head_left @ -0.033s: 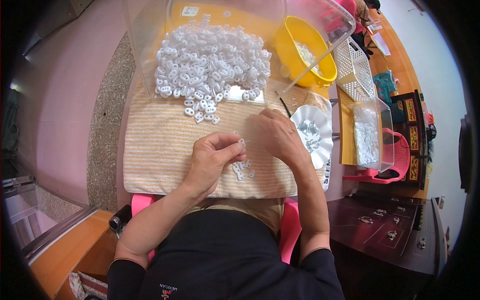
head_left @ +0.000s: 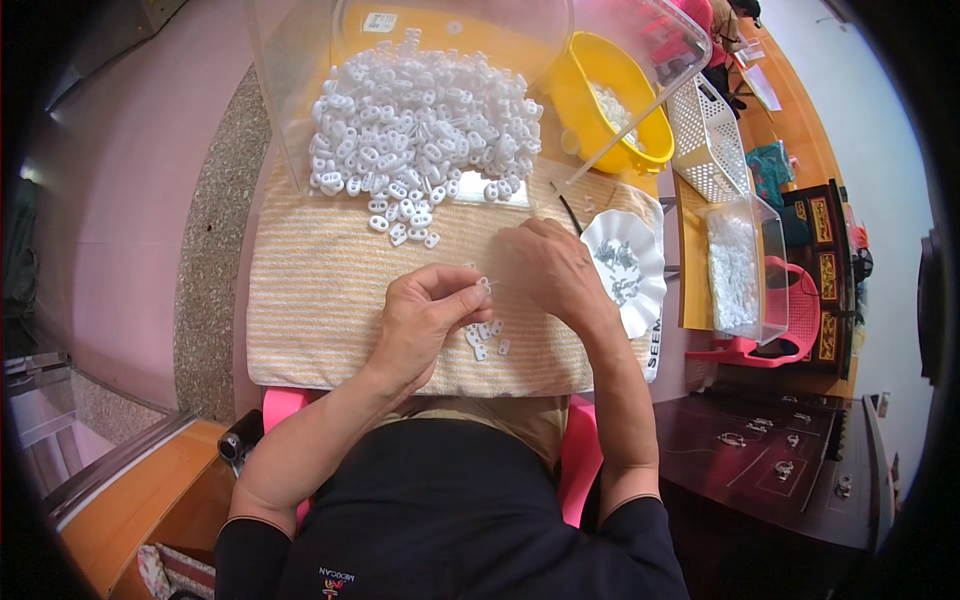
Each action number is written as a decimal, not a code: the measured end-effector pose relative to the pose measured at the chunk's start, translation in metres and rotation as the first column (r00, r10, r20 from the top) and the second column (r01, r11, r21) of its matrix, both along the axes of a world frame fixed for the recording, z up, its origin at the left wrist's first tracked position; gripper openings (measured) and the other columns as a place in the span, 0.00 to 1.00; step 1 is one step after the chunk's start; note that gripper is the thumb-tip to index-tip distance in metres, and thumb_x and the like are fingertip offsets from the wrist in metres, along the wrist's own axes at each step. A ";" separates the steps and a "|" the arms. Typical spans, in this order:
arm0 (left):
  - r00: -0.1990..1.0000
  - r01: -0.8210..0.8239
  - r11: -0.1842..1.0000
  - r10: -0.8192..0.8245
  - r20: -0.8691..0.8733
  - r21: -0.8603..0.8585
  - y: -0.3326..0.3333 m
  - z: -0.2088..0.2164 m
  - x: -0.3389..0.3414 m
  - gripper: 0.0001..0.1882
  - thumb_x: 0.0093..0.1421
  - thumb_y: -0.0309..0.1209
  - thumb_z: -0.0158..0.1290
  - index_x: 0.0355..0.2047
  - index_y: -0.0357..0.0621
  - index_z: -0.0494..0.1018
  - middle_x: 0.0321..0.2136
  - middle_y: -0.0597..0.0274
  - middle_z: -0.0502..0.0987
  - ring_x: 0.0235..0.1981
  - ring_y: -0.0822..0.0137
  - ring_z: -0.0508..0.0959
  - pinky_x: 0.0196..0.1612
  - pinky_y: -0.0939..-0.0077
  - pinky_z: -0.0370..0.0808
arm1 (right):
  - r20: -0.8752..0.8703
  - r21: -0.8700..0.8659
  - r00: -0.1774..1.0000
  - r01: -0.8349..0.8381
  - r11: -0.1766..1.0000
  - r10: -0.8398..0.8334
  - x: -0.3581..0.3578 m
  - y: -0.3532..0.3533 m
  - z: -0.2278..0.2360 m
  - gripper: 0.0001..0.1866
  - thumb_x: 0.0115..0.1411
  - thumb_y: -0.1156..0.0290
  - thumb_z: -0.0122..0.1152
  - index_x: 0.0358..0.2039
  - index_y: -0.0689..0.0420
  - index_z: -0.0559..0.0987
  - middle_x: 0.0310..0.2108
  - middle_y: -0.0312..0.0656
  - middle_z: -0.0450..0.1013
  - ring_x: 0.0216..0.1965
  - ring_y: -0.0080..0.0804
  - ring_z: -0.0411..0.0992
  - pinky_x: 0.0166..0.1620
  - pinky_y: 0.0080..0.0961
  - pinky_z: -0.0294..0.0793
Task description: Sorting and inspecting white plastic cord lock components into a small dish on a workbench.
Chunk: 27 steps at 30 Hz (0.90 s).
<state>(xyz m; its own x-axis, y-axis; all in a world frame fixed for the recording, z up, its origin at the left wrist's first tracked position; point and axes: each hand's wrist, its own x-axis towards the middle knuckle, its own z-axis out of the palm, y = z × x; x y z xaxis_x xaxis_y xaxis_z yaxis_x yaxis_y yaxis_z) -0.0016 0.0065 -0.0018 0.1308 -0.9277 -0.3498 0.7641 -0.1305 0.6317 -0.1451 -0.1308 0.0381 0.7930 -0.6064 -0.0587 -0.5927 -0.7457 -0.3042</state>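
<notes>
Head view: no change seen against the preceding frame; handling had not visibly advanced. Left hand [head_left: 424, 315], mid-frame, pinched a small white two-holed plastic piece [head_left: 484, 283]. Right hand [head_left: 558, 268], right of centre, hung apart, fingertips blurred; grip could not be told. White fluted dish [head_left: 652, 262] lay just beside, rightward.

It seems to be a home serving as small workshop, with gold-panelled furniture [head_left: 822, 225], pink chair [head_left: 803, 315] and heaped white parts [head_left: 415, 125].
</notes>
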 end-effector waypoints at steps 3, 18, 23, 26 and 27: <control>1.000 0.003 1.000 -0.003 0.001 -0.001 0.000 0.000 0.000 0.07 0.59 0.21 0.56 0.38 0.35 0.75 0.30 0.59 0.79 0.31 0.71 0.79 0.39 0.78 0.80 | 0.027 -0.002 0.999 0.021 1.000 -0.021 0.000 -0.001 -0.006 0.08 0.57 0.70 0.55 0.37 0.55 0.77 0.34 0.44 0.73 0.42 0.44 0.71 0.45 0.37 0.71; 1.000 -0.001 1.000 0.001 0.003 0.009 -0.001 0.001 0.000 0.06 0.59 0.22 0.56 0.38 0.36 0.75 0.30 0.60 0.78 0.31 0.71 0.79 0.39 0.78 0.80 | 0.266 0.087 0.963 0.020 0.996 -0.042 -0.009 0.005 -0.008 0.11 0.56 0.74 0.60 0.40 0.59 0.77 0.30 0.46 0.74 0.32 0.44 0.74 0.37 0.32 0.74; 1.000 -0.001 1.000 0.001 -0.006 0.014 -0.001 -0.001 0.001 0.06 0.59 0.22 0.56 0.38 0.36 0.75 0.31 0.60 0.78 0.32 0.72 0.79 0.39 0.78 0.80 | 0.297 0.451 0.932 0.054 0.891 -0.207 -0.017 0.010 -0.005 0.19 0.50 0.77 0.63 0.45 0.62 0.78 0.32 0.43 0.77 0.33 0.27 0.74 0.39 0.23 0.73; 1.000 0.007 1.000 -0.007 -0.001 0.015 -0.002 -0.001 0.000 0.06 0.59 0.21 0.56 0.38 0.36 0.75 0.31 0.60 0.79 0.32 0.72 0.79 0.38 0.79 0.79 | 0.362 0.583 0.882 0.038 0.812 -0.301 -0.018 0.018 -0.008 0.16 0.53 0.77 0.64 0.44 0.62 0.78 0.31 0.39 0.77 0.33 0.21 0.72 0.39 0.21 0.72; 1.000 -0.009 1.000 0.009 -0.005 0.017 -0.002 -0.001 0.000 0.07 0.58 0.22 0.57 0.37 0.35 0.75 0.31 0.59 0.79 0.31 0.72 0.79 0.37 0.79 0.79 | 0.371 0.653 0.850 0.047 0.755 -0.374 -0.017 0.020 -0.008 0.15 0.54 0.76 0.64 0.43 0.63 0.79 0.31 0.37 0.77 0.34 0.20 0.73 0.39 0.20 0.73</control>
<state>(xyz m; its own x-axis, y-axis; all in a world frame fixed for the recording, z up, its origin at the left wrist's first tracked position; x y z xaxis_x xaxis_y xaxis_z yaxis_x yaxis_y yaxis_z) -0.0021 0.0045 -0.0025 0.1375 -0.9205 -0.3658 0.7685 -0.1339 0.6257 -0.1625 -0.1104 0.0303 0.6765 -0.7228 -0.1411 -0.3797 -0.1782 -0.9078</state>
